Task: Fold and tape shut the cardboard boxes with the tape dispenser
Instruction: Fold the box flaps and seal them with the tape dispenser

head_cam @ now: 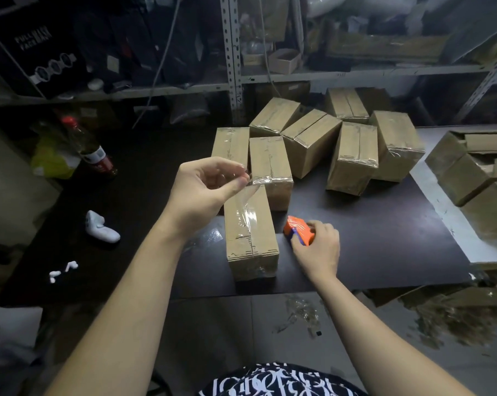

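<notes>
Tape [248, 215], a clear strip, rises from the top of the cardboard box [251, 247] between my hands up to my left hand [204, 190], where thumb and forefinger pinch its free end. My right hand [318, 248] curls round the orange tape dispenser [298, 228], low on the dark table [384, 238] just right of that box. Beyond both hands I see a cluster of taped boxes [353, 155].
</notes>
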Tool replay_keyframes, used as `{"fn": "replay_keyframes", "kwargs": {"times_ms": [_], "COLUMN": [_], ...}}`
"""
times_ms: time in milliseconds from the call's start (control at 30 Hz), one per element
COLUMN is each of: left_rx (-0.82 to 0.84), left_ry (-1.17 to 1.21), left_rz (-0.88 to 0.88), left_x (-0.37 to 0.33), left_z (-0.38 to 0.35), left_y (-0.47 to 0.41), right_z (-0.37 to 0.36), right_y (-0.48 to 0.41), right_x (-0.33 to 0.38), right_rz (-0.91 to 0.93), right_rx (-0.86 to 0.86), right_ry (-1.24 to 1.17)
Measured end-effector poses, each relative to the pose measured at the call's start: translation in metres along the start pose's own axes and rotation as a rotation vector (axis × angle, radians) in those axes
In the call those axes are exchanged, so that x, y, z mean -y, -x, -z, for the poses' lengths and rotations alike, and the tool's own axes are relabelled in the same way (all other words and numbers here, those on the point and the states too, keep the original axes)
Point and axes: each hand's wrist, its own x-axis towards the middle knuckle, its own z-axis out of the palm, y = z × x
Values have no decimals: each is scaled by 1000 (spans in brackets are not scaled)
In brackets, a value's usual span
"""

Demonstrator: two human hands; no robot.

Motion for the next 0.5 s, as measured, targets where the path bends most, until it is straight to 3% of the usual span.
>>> {"fn": "replay_keyframes", "kwargs": {"times_ms": [67, 167, 233, 500], "left_rx": [31, 60, 43, -176], "left_ry": [-16, -26, -29, 31], "left_rz": [30, 46, 41, 91], "left_x": [1, -1, -2, 8], "left_z": [-3, -12, -13, -7], "left_y": [-1, -2, -4, 3], "right_z": [13, 36, 40, 49], "right_y": [-1, -2, -2, 3], "right_x": [33, 80, 97, 79], "right_rz": [125, 244, 226, -28], "right_rx": [28, 373, 568, 596], "right_ry": [-240, -618, -721, -879]}}
